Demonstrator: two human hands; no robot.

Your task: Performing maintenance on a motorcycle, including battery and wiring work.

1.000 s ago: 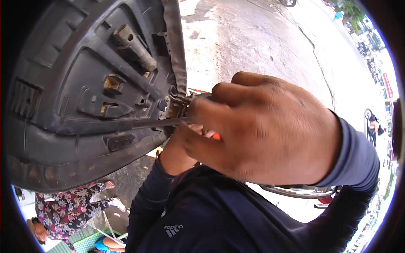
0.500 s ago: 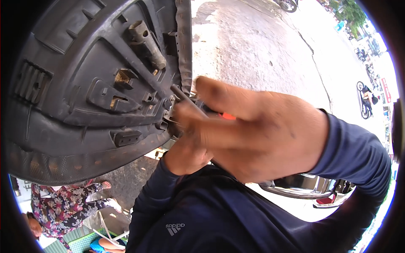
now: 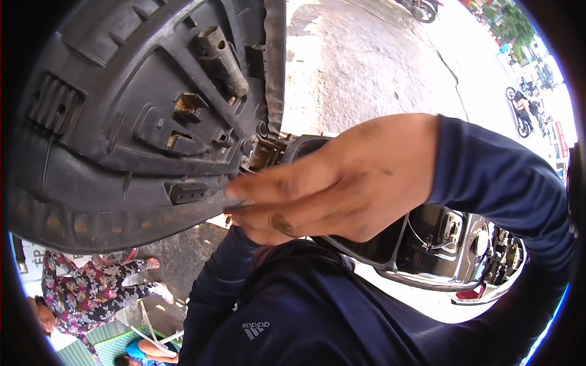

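Observation:
The underside of a raised black motorbike seat (image 3: 140, 143) fills the upper left. A tubular metal wrench (image 3: 223, 64) is lodged in its moulded recesses. My right hand (image 3: 360, 183) reaches across the middle, palm down, its fingers bunched and pointing left toward the seat's lower edge. Its fingertips are blurred; a thin edge shows between them, too small to name. Below and behind it lies my left hand (image 3: 259, 235), whose fingers are mostly covered by the right. Just beyond the fingers is the metal seat hinge (image 3: 262, 155).
The motorbike's black body (image 3: 436, 238) stretches right beneath my right arm. Pale concrete ground (image 3: 366, 73) lies beyond. Another motorbike (image 3: 522, 113) stands far right. At lower left is a person in flowered clothes (image 3: 91, 287), near a white chair frame (image 3: 152, 332).
My right hand has turned palm down and shifted left over my left hand. The dark rod near the hinge is no longer visible. More of the hinge and the motorbike's body shows.

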